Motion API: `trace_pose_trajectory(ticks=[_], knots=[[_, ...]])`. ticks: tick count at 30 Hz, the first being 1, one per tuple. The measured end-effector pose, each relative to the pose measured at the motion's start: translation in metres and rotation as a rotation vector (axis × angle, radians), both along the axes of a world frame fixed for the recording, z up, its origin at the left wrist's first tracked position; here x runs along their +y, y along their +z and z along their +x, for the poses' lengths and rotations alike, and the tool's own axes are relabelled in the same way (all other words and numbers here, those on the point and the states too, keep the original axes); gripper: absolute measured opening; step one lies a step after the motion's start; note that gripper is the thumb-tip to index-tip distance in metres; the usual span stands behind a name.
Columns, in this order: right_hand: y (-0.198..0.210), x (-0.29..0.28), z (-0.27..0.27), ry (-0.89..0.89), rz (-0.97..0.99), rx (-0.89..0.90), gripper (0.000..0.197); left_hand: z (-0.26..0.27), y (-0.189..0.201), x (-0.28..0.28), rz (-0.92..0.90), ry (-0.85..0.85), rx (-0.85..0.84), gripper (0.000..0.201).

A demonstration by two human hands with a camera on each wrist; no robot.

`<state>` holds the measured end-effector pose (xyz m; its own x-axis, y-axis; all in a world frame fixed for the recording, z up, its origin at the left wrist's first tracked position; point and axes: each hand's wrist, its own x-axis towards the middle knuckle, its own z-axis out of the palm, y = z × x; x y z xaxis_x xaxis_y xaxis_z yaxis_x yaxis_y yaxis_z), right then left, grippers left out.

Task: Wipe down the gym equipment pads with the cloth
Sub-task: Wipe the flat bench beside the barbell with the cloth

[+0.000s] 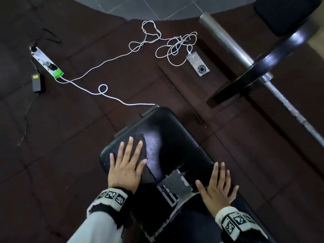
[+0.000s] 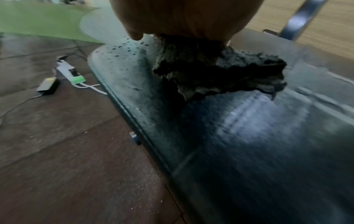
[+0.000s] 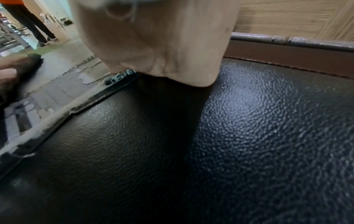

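Note:
A black padded bench [image 1: 168,134] runs from the lower middle up to the centre of the head view. Its cover is torn and peeling [image 1: 175,183] between my hands. My left hand [image 1: 126,163] lies flat with spread fingers on a dark cloth [image 1: 142,155], pressing it onto the pad's left part. In the left wrist view the crumpled cloth [image 2: 220,71] bulges out from under my palm [image 2: 182,16], and the pad [image 2: 258,136] shows a wet sheen. My right hand [image 1: 219,188] rests flat on the pad's right side, holding nothing; its palm [image 3: 162,45] presses the textured black pad [image 3: 249,136].
On the dark rubber floor lie a white cable [image 1: 112,60], a power strip [image 1: 46,62], a black adapter [image 1: 38,83] and a phone [image 1: 199,64]. A barbell [image 1: 236,55] with a black weight plate [image 1: 259,67] crosses the right side. A person's legs [image 3: 32,24] stand far off.

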<state>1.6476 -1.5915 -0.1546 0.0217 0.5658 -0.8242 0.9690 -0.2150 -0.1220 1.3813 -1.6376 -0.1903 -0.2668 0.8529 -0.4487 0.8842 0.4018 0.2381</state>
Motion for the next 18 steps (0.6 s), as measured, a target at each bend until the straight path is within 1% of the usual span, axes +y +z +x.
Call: trace_pose_trajectory(ticks=[3,5,8,10,11,12,15,18], knots=[[0.003,0.002,-0.001,0.007,-0.033,-0.001,0.089,-0.018,-0.003,-0.007,0.051,0.190,-0.043,0.068],[0.003,0.004,-0.002,0.011,-0.049,-0.008,0.095,-0.020,-0.007,-0.020,0.111,0.330,-0.099,0.071],[0.004,0.004,-0.003,0.008,-0.068,-0.011,0.098,-0.003,-0.017,-0.051,0.212,0.437,-0.135,0.073],[0.005,0.003,-0.003,0.004,-0.075,-0.003,0.099,0.019,-0.019,-0.073,0.218,0.517,-0.142,0.075],[0.005,0.003,-0.003,0.007,-0.072,-0.003,0.099,0.032,-0.019,-0.081,0.210,0.526,-0.136,0.074],[0.005,0.003,-0.003,0.009,-0.071,-0.005,0.099,0.044,-0.017,-0.086,0.199,0.485,-0.147,0.071],[0.006,0.003,-0.004,0.010,-0.074,-0.010,0.099,0.068,-0.010,-0.080,0.126,0.245,-0.104,0.061],[0.008,0.004,-0.005,0.011,-0.077,-0.005,0.097,0.065,-0.004,-0.054,0.064,0.101,-0.063,0.059]])
